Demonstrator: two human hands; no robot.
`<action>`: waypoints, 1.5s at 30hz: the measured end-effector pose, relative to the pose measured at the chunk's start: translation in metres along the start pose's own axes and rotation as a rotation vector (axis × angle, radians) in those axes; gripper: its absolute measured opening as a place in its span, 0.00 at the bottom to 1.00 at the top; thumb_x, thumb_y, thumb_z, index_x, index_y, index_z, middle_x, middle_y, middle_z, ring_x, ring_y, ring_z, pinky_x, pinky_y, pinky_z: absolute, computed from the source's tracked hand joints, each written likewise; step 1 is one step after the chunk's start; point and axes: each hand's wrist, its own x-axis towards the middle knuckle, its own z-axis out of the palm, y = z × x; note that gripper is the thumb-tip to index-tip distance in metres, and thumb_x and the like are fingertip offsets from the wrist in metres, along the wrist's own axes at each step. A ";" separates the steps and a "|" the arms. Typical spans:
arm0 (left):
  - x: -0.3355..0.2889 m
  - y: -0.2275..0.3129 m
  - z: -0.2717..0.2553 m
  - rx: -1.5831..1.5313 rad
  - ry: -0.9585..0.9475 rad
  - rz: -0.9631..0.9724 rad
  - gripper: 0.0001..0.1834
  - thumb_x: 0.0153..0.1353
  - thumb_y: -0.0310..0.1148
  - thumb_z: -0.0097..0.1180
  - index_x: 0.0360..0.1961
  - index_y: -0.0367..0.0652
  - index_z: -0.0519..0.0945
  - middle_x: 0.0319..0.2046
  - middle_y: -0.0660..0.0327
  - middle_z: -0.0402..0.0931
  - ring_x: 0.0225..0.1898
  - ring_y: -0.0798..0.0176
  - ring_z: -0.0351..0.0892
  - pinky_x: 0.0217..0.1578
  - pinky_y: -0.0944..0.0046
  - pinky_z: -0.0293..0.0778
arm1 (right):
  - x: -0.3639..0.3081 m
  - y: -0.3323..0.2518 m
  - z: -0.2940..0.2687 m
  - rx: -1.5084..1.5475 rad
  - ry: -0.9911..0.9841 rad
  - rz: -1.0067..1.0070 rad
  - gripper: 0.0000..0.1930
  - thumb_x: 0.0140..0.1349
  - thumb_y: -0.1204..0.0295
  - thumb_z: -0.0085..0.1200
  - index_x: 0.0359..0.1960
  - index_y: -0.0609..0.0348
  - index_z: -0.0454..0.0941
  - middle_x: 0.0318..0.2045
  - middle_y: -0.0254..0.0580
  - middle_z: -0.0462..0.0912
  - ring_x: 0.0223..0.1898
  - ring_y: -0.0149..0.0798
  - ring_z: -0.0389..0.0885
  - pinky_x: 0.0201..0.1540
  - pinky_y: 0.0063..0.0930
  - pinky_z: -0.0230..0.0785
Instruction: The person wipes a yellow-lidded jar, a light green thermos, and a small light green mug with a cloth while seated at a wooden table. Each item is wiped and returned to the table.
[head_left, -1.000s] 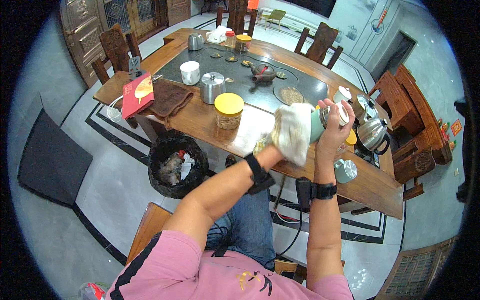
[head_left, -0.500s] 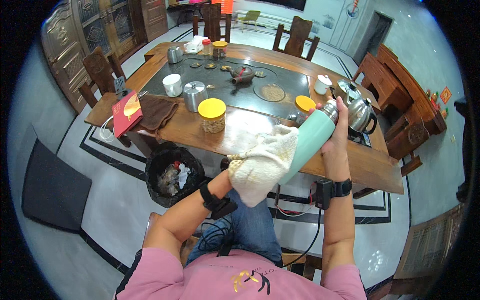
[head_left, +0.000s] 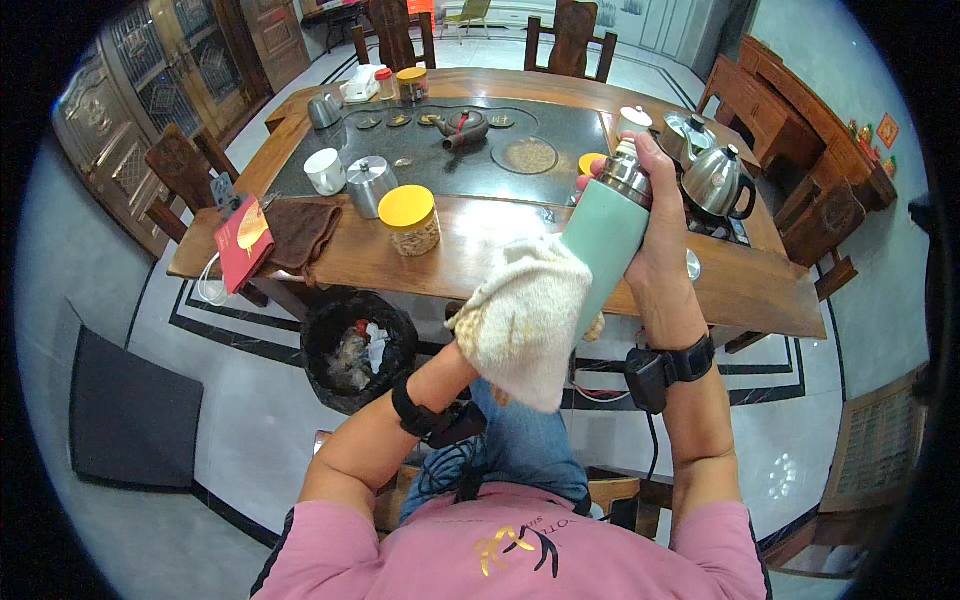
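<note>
A mint-green thermos flask [head_left: 606, 237] with a steel neck is tilted in front of me, its top leaning away to the right. Around its upper body, just below the neck, my right hand [head_left: 655, 215] is closed. A stained cream cloth [head_left: 530, 315] drapes over my left hand [head_left: 466, 364] and is pressed against the lower left side of the flask. Most of the left hand's fingers are hidden beneath this cloth. The flask is held in the air near the front edge of the wooden table [head_left: 470, 235].
Nearby on the table are a yellow-lidded jar [head_left: 410, 222], a steel canister [head_left: 371, 187], a white mug [head_left: 324, 172], a dark teapot [head_left: 464, 128] and a steel kettle [head_left: 716, 182]. A brown cloth [head_left: 302, 233] and red booklet [head_left: 243, 245] lie left. Below stands a trash bin [head_left: 315, 375].
The flask is more upright, and its neck has shifted slightly left and up. The cloth and left hand have moved a little rightward along it. My view has tipped downward.
</note>
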 end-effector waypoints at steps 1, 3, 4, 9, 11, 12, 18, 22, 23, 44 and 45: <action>0.006 -0.002 -0.006 0.030 0.169 0.223 0.34 0.69 0.39 0.51 0.74 0.45 0.57 0.72 0.56 0.58 0.73 0.57 0.56 0.74 0.56 0.47 | -0.006 0.002 0.004 0.047 0.047 0.004 0.21 0.65 0.55 0.57 0.51 0.56 0.71 0.35 0.42 0.82 0.32 0.36 0.85 0.32 0.30 0.81; 0.018 -0.008 -0.011 0.053 0.443 0.523 0.38 0.65 0.37 0.57 0.73 0.43 0.57 0.70 0.55 0.60 0.72 0.56 0.57 0.74 0.53 0.48 | -0.018 0.017 0.014 -0.138 0.086 -0.055 0.23 0.64 0.53 0.58 0.53 0.53 0.71 0.35 0.41 0.82 0.35 0.34 0.85 0.35 0.30 0.82; 0.021 -0.010 -0.008 0.082 0.469 0.486 0.38 0.65 0.38 0.56 0.73 0.42 0.57 0.70 0.54 0.60 0.72 0.55 0.57 0.74 0.53 0.48 | -0.022 0.023 0.018 -0.229 0.103 -0.086 0.23 0.64 0.52 0.58 0.53 0.52 0.71 0.35 0.40 0.82 0.36 0.33 0.85 0.37 0.29 0.82; 0.001 -0.021 0.034 -0.133 0.346 0.413 0.36 0.71 0.45 0.47 0.75 0.44 0.52 0.72 0.54 0.54 0.73 0.55 0.52 0.75 0.55 0.44 | -0.019 0.015 0.007 -0.125 0.060 0.087 0.23 0.63 0.53 0.60 0.50 0.55 0.72 0.34 0.41 0.82 0.34 0.34 0.85 0.37 0.30 0.82; -0.022 -0.027 0.054 -0.671 0.060 0.194 0.36 0.73 0.46 0.43 0.76 0.47 0.49 0.74 0.57 0.51 0.74 0.56 0.50 0.75 0.57 0.42 | -0.013 0.007 0.000 -0.056 0.136 0.113 0.20 0.62 0.56 0.62 0.47 0.55 0.73 0.32 0.40 0.82 0.30 0.33 0.84 0.31 0.28 0.79; -0.030 -0.031 0.060 -0.821 0.041 0.154 0.36 0.73 0.45 0.44 0.76 0.47 0.49 0.74 0.57 0.51 0.75 0.56 0.49 0.75 0.57 0.41 | -0.009 0.004 -0.003 -0.015 0.155 0.128 0.19 0.62 0.57 0.63 0.45 0.55 0.73 0.31 0.40 0.82 0.28 0.32 0.83 0.28 0.27 0.78; -0.054 -0.017 0.050 -0.007 -0.006 0.054 0.36 0.69 0.40 0.49 0.74 0.43 0.52 0.74 0.56 0.51 0.74 0.57 0.49 0.73 0.59 0.42 | -0.009 -0.006 -0.005 0.199 -0.004 0.213 0.20 0.63 0.52 0.60 0.46 0.51 0.70 0.31 0.43 0.82 0.30 0.40 0.85 0.30 0.33 0.83; -0.044 0.037 0.039 0.779 0.071 -0.075 0.40 0.53 0.34 0.56 0.66 0.26 0.60 0.65 0.45 0.64 0.63 0.56 0.68 0.57 0.64 0.67 | -0.013 -0.005 0.001 0.372 -0.167 0.262 0.22 0.65 0.49 0.55 0.50 0.51 0.71 0.33 0.45 0.82 0.33 0.45 0.85 0.36 0.41 0.83; -0.047 0.046 0.034 0.444 0.101 -0.154 0.39 0.56 0.35 0.55 0.67 0.28 0.59 0.65 0.46 0.64 0.64 0.57 0.68 0.58 0.63 0.67 | -0.015 -0.002 0.002 0.441 -0.221 0.278 0.22 0.65 0.48 0.55 0.50 0.51 0.72 0.33 0.46 0.82 0.34 0.45 0.85 0.36 0.41 0.83; -0.050 -0.044 0.045 -1.135 0.103 -0.060 0.27 0.76 0.39 0.39 0.73 0.43 0.58 0.68 0.53 0.63 0.65 0.57 0.69 0.67 0.57 0.66 | -0.030 0.029 -0.001 0.006 0.101 0.199 0.26 0.63 0.58 0.61 0.55 0.60 0.68 0.38 0.41 0.81 0.39 0.35 0.84 0.38 0.32 0.81; -0.044 -0.042 0.039 -1.059 0.038 0.044 0.27 0.76 0.39 0.39 0.73 0.43 0.58 0.68 0.53 0.63 0.64 0.57 0.69 0.67 0.58 0.66 | -0.032 0.028 0.000 0.009 0.067 0.206 0.26 0.64 0.58 0.60 0.56 0.61 0.68 0.38 0.42 0.81 0.39 0.36 0.84 0.39 0.32 0.81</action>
